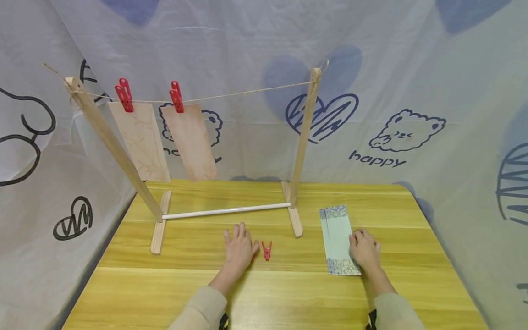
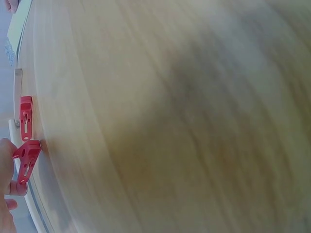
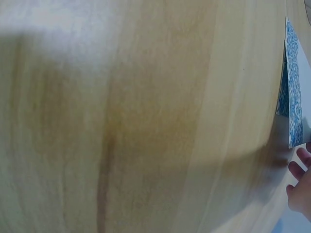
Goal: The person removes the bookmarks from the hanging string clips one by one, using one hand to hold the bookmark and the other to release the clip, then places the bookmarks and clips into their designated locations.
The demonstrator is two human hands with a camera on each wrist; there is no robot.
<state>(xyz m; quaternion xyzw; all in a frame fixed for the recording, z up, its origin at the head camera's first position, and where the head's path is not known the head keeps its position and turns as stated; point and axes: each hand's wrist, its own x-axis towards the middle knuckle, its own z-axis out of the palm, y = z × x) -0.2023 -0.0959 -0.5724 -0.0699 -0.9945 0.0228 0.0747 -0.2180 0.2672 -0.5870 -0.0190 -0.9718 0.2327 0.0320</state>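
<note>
A: Taking the head view as a clock face, which step is in hand?

B: Getting the patterned paper [image 1: 340, 239] ready to hang, I'd judge. It's between 4 and 5 o'clock; the right hand [image 1: 365, 250], at 4, has its fingers curled, pinching the right edge. In the right wrist view its border looks tilted up off the tabletop [image 1: 288, 300]. One layer or two, I can't tell.

A: And the grip of the left hand [image 1: 239, 250]?

B: Between 6 and 7, fingers loosely spread from above, a red peg [image 1: 267, 252] just beside the thumb, at 6. The left wrist view puts red plastic right at the fingertips, so I can't tell whether they have hold of any.

A: What would the next move call for?

B: Probably raising the paper to the twine [image 1: 247, 93] and squeezing a peg over both, gently. Two sheets [image 1: 191, 142] already hang between 9 and 10.

A: Surroundings?

B: Yellowish wood grain, a wooden stand [image 1: 117, 153] with a low white rod [image 1: 227, 211], and pale cloth [image 1: 247, 41] behind, a scribbled heart [image 1: 323, 117] at 2.
</note>
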